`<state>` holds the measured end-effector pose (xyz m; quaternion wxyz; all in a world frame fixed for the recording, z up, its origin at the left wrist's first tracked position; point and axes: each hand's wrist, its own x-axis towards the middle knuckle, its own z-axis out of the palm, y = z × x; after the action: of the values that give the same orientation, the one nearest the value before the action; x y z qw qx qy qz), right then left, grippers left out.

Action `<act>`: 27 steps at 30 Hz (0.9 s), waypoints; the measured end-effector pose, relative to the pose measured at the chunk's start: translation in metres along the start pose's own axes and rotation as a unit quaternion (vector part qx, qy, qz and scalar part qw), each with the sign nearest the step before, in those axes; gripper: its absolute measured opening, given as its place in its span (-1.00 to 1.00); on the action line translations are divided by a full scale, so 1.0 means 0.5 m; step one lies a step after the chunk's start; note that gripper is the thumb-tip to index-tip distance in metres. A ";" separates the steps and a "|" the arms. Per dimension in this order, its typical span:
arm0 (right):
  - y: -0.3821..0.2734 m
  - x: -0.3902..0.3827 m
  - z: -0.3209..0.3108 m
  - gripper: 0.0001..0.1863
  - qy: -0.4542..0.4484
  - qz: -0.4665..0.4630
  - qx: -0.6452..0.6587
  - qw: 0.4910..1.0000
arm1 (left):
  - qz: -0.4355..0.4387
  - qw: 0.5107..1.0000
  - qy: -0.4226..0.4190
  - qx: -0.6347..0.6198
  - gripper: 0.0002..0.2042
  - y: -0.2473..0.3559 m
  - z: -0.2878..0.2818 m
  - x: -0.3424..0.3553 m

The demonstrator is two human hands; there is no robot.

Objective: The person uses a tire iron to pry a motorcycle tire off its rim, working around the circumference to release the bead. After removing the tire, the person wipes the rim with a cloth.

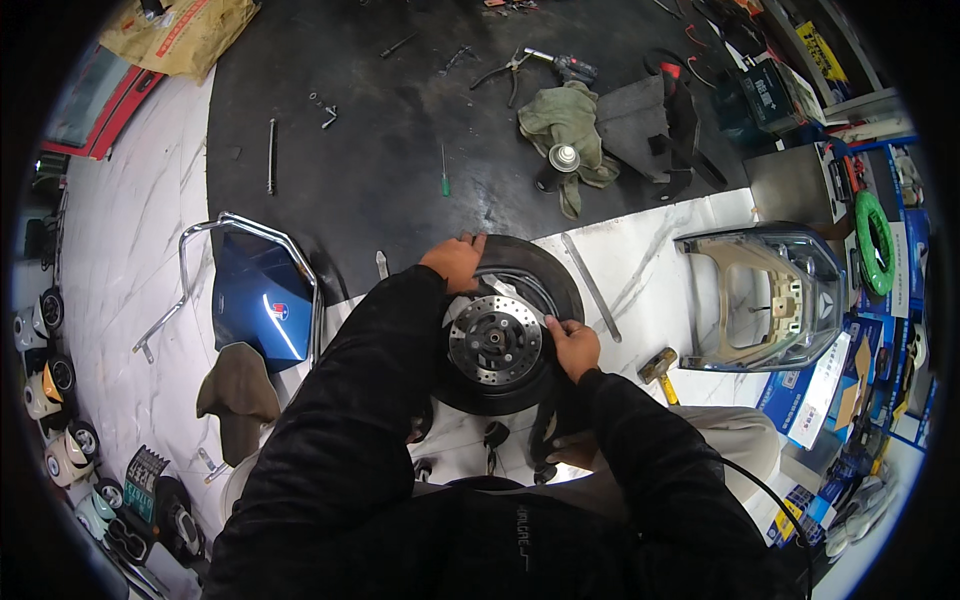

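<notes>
The tyre (566, 285) is black, and its brake disc (463, 352) is silvery, patterned with rings of small dark holes. Black sleeves (350, 370) flank it. The far mat (340, 90) is dull black; the floor (640, 265) is white with grey marble veining. At left, a glossy blue panel (258, 315) sits by a chrome rail (253, 225). The screwdriver (445, 186) has a green handle, the hammer (662, 375) a yellow one. The crumpled cloth (560, 115) is olive; the hose coil (864, 235) at right, bright green.
</notes>
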<state>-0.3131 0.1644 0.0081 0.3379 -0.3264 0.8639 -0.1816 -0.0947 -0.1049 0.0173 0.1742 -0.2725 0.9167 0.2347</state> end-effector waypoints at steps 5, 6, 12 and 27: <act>-0.009 -0.014 0.022 -0.29 0.000 0.053 0.040 0.998 | 0.016 1.000 0.021 0.017 0.02 -0.002 -0.003 -0.002; -0.012 -0.015 0.023 -0.29 0.002 0.056 0.038 0.998 | 0.017 1.000 0.021 0.016 0.02 -0.002 -0.004 -0.003; -0.025 -0.012 0.036 -0.31 0.019 0.047 0.012 0.999 | 0.022 0.999 0.019 0.021 0.01 0.001 -0.015 -0.009; -0.065 0.061 -0.018 -0.28 0.011 -0.007 -0.148 0.989 | 0.012 0.999 0.043 -0.001 0.00 -0.008 0.009 -0.012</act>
<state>-0.3222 0.1207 0.0176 0.2755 -0.3765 0.8826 -0.0578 -0.0867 -0.1032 0.0146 0.1313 -0.2714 0.9264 0.2258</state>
